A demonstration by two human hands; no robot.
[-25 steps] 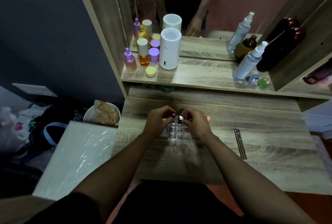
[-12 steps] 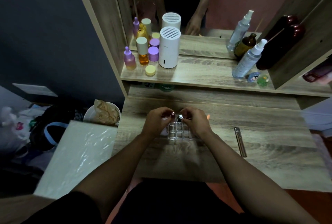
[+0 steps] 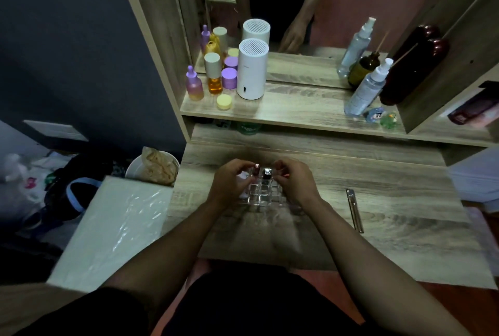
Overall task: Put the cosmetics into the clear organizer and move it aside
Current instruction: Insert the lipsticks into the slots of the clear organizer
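Note:
A clear organizer point(image 3: 260, 195) with a grid of small compartments sits on the wooden desk point(image 3: 378, 217) in front of me. Two lipstick-like tubes stand in its far row: a reddish one point(image 3: 256, 169) and a dark one with a silver cap point(image 3: 267, 173). My left hand point(image 3: 231, 184) pinches the reddish tube at its top. My right hand point(image 3: 295, 182) is curled at the organizer's right side, fingers bent beside the silver-capped tube; what it grips is hidden. A slim silver cosmetic stick point(image 3: 355, 210) lies on the desk to the right.
On the shelf above stand purple and amber bottles point(image 3: 213, 76), a white cylinder point(image 3: 252, 72), spray bottles point(image 3: 368, 87) and small figurines point(image 3: 382, 117) in front of a mirror. Left of the desk are a white plastic-wrapped box point(image 3: 113, 227) and a bin point(image 3: 152, 167).
The hands have drawn slightly apart. The reddish tube and the silver-capped tube now show upright between them in the organizer's far row.

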